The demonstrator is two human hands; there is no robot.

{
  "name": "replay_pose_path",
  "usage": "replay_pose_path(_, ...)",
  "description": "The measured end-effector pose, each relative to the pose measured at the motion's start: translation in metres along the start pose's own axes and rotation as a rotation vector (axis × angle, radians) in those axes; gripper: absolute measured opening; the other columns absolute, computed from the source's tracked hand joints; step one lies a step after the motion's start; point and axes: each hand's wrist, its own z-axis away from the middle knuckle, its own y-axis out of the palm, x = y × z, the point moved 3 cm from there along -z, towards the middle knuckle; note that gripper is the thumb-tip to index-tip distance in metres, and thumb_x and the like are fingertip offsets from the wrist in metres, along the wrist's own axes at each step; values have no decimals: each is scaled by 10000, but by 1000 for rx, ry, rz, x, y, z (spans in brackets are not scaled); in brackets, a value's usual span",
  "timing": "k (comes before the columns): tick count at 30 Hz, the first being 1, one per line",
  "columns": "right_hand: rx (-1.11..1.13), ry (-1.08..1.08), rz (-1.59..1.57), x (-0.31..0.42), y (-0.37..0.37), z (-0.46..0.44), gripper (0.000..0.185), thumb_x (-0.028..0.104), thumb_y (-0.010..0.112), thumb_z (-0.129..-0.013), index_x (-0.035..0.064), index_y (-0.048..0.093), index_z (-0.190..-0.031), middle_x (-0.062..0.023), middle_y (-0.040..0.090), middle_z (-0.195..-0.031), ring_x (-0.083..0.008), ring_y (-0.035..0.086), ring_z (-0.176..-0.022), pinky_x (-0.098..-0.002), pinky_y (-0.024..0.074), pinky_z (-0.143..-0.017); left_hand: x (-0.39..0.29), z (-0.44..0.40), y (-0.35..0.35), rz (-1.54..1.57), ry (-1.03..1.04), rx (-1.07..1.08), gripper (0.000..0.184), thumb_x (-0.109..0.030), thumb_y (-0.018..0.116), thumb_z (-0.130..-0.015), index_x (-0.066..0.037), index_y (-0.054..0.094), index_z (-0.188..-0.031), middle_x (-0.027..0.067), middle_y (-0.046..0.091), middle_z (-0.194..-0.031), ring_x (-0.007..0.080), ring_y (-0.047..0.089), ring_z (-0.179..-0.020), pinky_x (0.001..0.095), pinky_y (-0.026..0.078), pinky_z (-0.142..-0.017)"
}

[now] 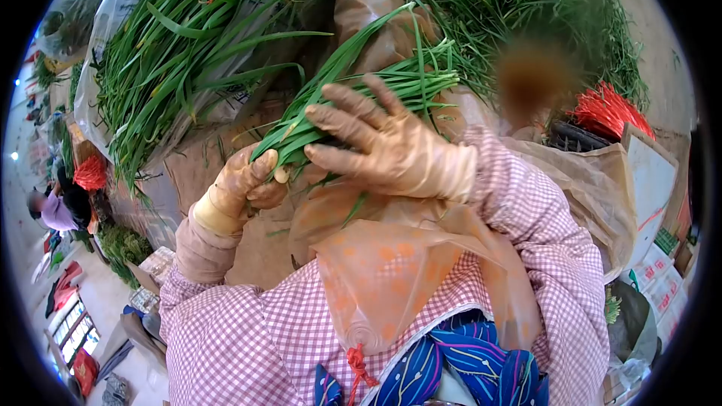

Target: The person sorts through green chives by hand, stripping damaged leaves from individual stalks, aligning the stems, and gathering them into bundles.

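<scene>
A bunch of long green chives [316, 105] slants across the middle of the view. My left hand [252, 177], in a stained tan rubber glove, is closed around its lower end. Over the bunch lies my right hand [383, 143], gloved the same way, its fingers spread and pointing left. It covers part of the leaves; whether the palm touches them I cannot tell. Beyond my left hand, a big heap of chives [173, 53] rests on clear plastic. More loose green leaves [519, 0] are piled at the far right.
Red ties [613, 111] lie at the right beside a dark ridged object [575, 137]. Another red bundle [91, 173] is at the left. A person in a purple top [59, 212] works farther off. A plastic apron [383, 278] covers my front.
</scene>
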Motion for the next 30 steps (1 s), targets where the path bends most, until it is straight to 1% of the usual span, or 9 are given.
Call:
replay_pose_path(7,222,-137,-198,-8,-8,40,237,321,579,-809,145,576,-966,-117,454,-1328,-312,362,-1310,-575,254,-1057,19,1,-22,-73,-10,-46,391,-451,620,-868,-68,547,-837,-56,352,-485,48,255,-370,213,192,-370)
replay_pose_path(11,521,-95,68,-37,-6,56,159,279,571,-819,130,596,-870,-64,642,-968,-268,572,-1089,-462,404,-961,32,3,-20,-196,-126,18,380,-422,629,-872,-49,556,-861,-58,390,-574,35,306,-462,207,220,-422)
replay_pose_path(15,396,429,30,-110,-30,113,149,260,539,-853,132,616,-860,-64,647,-694,-256,640,-669,-377,522,-686,41,8,-20,-389,-93,-65,246,-274,573,-927,-32,560,-882,-68,404,-674,26,325,-601,186,286,-528)
replay_pose_path(17,328,1436,-309,-130,-86,125,212,293,526,-898,121,641,-938,-71,660,-705,-274,635,-634,-401,528,-654,49,9,-30,-503,-91,-77,209,-227,558,-934,-18,571,-933,-51,455,-686,30,377,-616,194,319,-539)
replay_pose_path(19,639,1149,508,-194,-97,185,358,390,513,-927,120,603,-1145,-88,690,-902,-219,659,-802,-353,523,-759,45,10,-25,-627,-89,-97,186,-188,552,-922,-14,573,-984,-37,507,-722,48,436,-653,207,356,-561)
replay_pose_path(23,-59,1000,3,-172,-90,153,566,466,531,-911,105,450,-1339,-100,646,-1111,-194,607,-1006,-314,473,-870,36,9,-8,-878,-73,-104,190,-178,563,-909,-13,589,-998,-23,510,-702,95,435,-636,257,386,-577)
replay_pose_path(25,-20,1149,-778,-158,-48,102,868,560,609,-824,67,250,-1442,-160,571,-1231,-249,547,-1132,-339,416,-956,25,7,5,-988,-29,-88,162,-133,564,-895,-18,595,-1004,4,535,-710,108,450,-653,277,406,-594)
replay_pose_path(27,151,1069,-213,-129,-24,62,827,420,667,-802,158,238,-1460,-221,581,-1170,-332,562,-1093,-361,472,-866,14,8,17,-1184,-18,-97,152,-99,553,-875,-31,600,-1003,82,580,-710,155,511,-640,305,433,-611)
replay_pose_path(30,180,1183,-124,-149,-5,57,539,251,593,-865,101,415,-1351,-205,619,-1081,-324,589,-1018,-362,474,-825,22,16,12,-1179,16,-60,177,-159,564,-885,-48,602,-1017,147,614,-742,257,576,-641,338,460,-620)
